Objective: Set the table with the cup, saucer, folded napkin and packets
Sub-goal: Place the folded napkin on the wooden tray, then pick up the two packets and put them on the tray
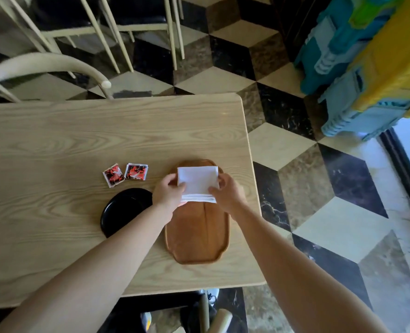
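A white folded napkin (197, 182) is held over the far end of a brown wooden tray (198, 239). My left hand (168, 194) grips its left edge and my right hand (226, 192) grips its right edge. To the left of the tray lies a black saucer (123, 210), partly hidden by my left forearm. Two red-and-black packets (113, 175) (136, 171) lie side by side beyond the saucer. No cup is in view.
The light wooden table (78, 145) ends at its right edge close to the tray. A cream chair back (45, 66) stands at the far left side. Chequered floor tiles and colourful plastic furniture (367, 68) lie to the right.
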`<state>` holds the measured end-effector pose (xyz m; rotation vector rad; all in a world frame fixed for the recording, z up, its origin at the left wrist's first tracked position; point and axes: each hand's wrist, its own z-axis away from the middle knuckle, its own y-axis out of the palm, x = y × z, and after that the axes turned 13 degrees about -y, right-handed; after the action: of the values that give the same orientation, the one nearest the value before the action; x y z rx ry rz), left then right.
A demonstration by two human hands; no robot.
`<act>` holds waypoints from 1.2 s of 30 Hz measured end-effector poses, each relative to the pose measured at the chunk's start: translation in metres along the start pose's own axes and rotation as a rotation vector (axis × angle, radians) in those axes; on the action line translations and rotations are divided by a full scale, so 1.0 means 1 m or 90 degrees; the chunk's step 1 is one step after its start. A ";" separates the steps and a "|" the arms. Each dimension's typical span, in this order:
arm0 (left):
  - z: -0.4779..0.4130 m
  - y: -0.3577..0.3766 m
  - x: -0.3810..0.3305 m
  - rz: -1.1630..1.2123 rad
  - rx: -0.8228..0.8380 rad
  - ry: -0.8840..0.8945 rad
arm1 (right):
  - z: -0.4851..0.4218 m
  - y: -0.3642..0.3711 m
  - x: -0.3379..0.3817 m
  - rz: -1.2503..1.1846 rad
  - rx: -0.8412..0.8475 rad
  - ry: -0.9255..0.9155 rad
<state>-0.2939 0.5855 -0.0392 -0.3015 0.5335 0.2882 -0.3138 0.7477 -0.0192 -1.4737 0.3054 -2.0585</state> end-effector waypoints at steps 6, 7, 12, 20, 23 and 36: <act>0.000 0.006 0.003 -0.203 -0.175 0.136 | -0.008 0.000 -0.005 0.128 0.022 -0.058; 0.001 0.007 0.003 -0.239 -0.193 0.154 | -0.009 0.001 -0.007 0.136 0.023 -0.057; 0.006 0.007 0.006 -0.332 -0.198 0.224 | -0.012 0.004 -0.009 0.156 0.016 -0.052; 0.005 -0.012 -0.004 -0.320 -0.103 0.104 | -0.006 -0.004 0.011 0.229 0.001 -0.032; 0.014 -0.033 -0.023 -0.349 -0.113 0.121 | -0.006 -0.010 0.034 0.249 -0.036 -0.039; 0.014 -0.182 -0.080 -0.395 -0.245 0.184 | -0.029 0.077 0.166 0.220 0.090 -0.172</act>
<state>-0.2907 0.4088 0.0523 -0.8691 0.6397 -0.2657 -0.3522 0.5854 0.0622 -1.4743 0.2772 -1.5587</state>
